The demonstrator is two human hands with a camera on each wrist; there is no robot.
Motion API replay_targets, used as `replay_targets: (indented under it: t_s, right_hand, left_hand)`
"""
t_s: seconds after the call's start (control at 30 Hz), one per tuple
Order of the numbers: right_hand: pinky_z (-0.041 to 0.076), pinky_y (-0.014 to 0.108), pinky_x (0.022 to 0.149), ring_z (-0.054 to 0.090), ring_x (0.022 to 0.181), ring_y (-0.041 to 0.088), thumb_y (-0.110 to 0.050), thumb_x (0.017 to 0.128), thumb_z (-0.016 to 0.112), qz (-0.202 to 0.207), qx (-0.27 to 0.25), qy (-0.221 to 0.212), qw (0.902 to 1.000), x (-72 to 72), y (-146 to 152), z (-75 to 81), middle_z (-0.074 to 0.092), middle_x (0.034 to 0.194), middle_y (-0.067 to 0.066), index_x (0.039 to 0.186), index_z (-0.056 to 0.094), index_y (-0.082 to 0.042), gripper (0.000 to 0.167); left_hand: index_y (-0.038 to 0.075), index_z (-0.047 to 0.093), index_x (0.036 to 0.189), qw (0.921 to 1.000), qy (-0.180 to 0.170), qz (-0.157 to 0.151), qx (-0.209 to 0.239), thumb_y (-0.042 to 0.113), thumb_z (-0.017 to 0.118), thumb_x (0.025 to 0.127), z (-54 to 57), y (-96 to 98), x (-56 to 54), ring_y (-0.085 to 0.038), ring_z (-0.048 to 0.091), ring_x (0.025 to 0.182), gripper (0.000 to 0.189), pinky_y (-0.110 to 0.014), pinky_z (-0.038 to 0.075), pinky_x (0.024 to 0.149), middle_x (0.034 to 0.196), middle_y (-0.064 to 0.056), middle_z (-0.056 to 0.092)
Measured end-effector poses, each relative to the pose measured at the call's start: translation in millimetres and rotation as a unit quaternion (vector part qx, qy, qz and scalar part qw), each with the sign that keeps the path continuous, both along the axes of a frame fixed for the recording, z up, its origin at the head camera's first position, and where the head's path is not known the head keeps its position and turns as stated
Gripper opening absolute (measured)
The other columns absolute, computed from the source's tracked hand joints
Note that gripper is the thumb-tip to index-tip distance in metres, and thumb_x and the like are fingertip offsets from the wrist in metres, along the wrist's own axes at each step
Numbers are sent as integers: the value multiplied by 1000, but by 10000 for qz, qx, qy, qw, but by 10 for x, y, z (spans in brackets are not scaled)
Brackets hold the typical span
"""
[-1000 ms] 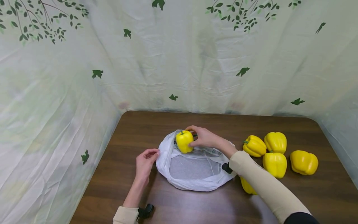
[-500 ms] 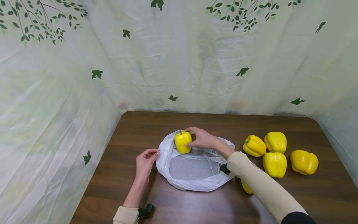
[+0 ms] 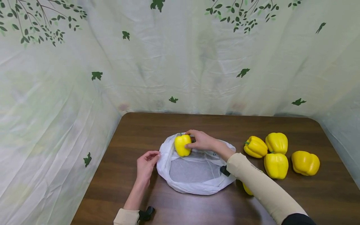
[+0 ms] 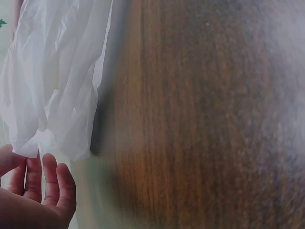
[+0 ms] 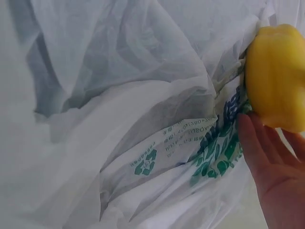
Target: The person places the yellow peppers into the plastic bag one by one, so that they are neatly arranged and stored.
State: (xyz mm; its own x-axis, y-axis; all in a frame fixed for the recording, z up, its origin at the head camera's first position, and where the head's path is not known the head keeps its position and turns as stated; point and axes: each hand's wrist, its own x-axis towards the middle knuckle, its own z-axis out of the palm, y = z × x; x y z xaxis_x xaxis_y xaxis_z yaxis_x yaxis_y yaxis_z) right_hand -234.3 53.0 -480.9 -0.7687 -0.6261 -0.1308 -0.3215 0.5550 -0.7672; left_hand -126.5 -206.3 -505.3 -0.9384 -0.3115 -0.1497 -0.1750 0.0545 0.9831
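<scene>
A white plastic bag [image 3: 194,187] lies on the table with its mouth spread wide; green and blue print [image 5: 219,157] shows on its inner side in the right wrist view. At the bag's far left side, my right hand [image 3: 203,140] holds a yellow bell pepper [image 3: 182,145], fingers behind it and thumb in front, the stem upward. The same pepper [image 5: 276,76] fills the upper right of the right wrist view. My left hand [image 3: 146,164] pinches the bag's left rim between thumb and fingers. In the left wrist view that hand [image 4: 38,191] grips the bag's thin edge [image 4: 28,148].
Several more yellow bell peppers [image 3: 276,165] sit on the brown wooden table [image 3: 213,209] to the right of the bag. One pepper [image 3: 247,189] is partly hidden under my right forearm. A pale leaf-print curtain [image 3: 191,62] surrounds the table's back and sides.
My right hand has moved slightly left with the pepper, along the far left side of the bag's mouth. The left hand keeps its hold on the rim.
</scene>
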Motion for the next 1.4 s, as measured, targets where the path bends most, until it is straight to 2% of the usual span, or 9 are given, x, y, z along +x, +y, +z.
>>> replay_targets:
  t_s: [0.17, 0.33, 0.53, 0.97, 1.03, 1.17, 1.27, 1.37, 1.4]
  right_hand:
    - [50, 32, 92, 60, 105, 21, -35, 89, 71, -42, 52, 274, 9996, 12, -27, -10, 51, 123, 6, 135, 53, -6, 57]
    - [50, 33, 92, 59, 105, 21, -30, 89, 72, -159, -171, 307, 9993, 18, -50, -19, 50, 126, 5, 133, 52, -9, 52]
    - [51, 30, 89, 60, 103, 20, -32, 89, 72, -272, -46, 392, 9989, 15, -55, -22, 52, 126, 2, 131, 53, -12, 51]
    - [51, 27, 85, 60, 96, 18, -37, 89, 73, -431, -34, 286, 9987, 22, -44, -33, 56, 122, 1, 130, 54, -13, 51]
    - [51, 26, 84, 60, 95, 17, -38, 88, 73, -447, -23, 275, 9986, 23, -46, -36, 56, 121, 0, 129, 54, -13, 51]
    - [51, 25, 83, 59, 93, 14, -38, 88, 73, -468, -19, 278, 9985, 21, -43, -52, 57, 120, -1, 128, 55, -14, 50]
    - [51, 25, 84, 59, 93, 13, -39, 88, 73, -462, -24, 274, 9986, 20, -28, -60, 57, 122, -1, 130, 54, -14, 52]
    - [52, 26, 84, 61, 94, 13, -40, 89, 72, -448, -52, 259, 9986, 19, -9, -53, 57, 125, 1, 132, 53, -13, 54]
    - [52, 27, 84, 61, 94, 13, -40, 89, 72, -442, -63, 255, 9987, 18, -2, -48, 56, 126, 2, 132, 53, -13, 54]
  left_hand:
    - [-7, 71, 101, 10000, -34, -25, -42, 3, 74, 86, -2, -10, 5, -14, 61, 78, 18, -20, 50, 70, 91, -12, 70]
    - [-6, 71, 103, 9999, -121, -34, 26, 4, 74, 86, -15, -25, -5, -14, 61, 78, 19, -21, 50, 70, 92, -11, 70]
    - [-7, 71, 103, 9999, -92, -68, 79, 4, 74, 86, -19, -20, -6, -14, 60, 78, 20, -21, 50, 70, 92, -11, 70]
    - [-6, 71, 102, 10000, -63, -54, 10, 3, 74, 86, -27, 11, 5, -15, 60, 77, 18, -21, 49, 69, 90, -11, 69]
    - [-6, 71, 103, 9999, -125, -82, 39, 3, 73, 87, -8, 12, 7, -16, 60, 78, 19, -22, 49, 69, 91, -11, 69]
    - [-9, 70, 103, 9998, -165, -138, 9, 1, 71, 87, 127, 54, 43, -18, 60, 79, 19, -23, 50, 70, 92, -14, 69]
    - [-9, 70, 103, 9999, -65, -110, -41, 1, 72, 87, 104, 58, 40, -17, 61, 78, 18, -22, 50, 70, 92, -13, 69]
    - [-7, 71, 102, 10000, 32, -30, -44, 3, 74, 86, -38, 20, 2, -15, 61, 78, 19, -21, 49, 69, 92, -12, 70]
    - [-6, 71, 102, 10000, 26, -27, -53, 3, 74, 86, -43, 17, -1, -15, 61, 78, 19, -20, 49, 70, 92, -12, 70]
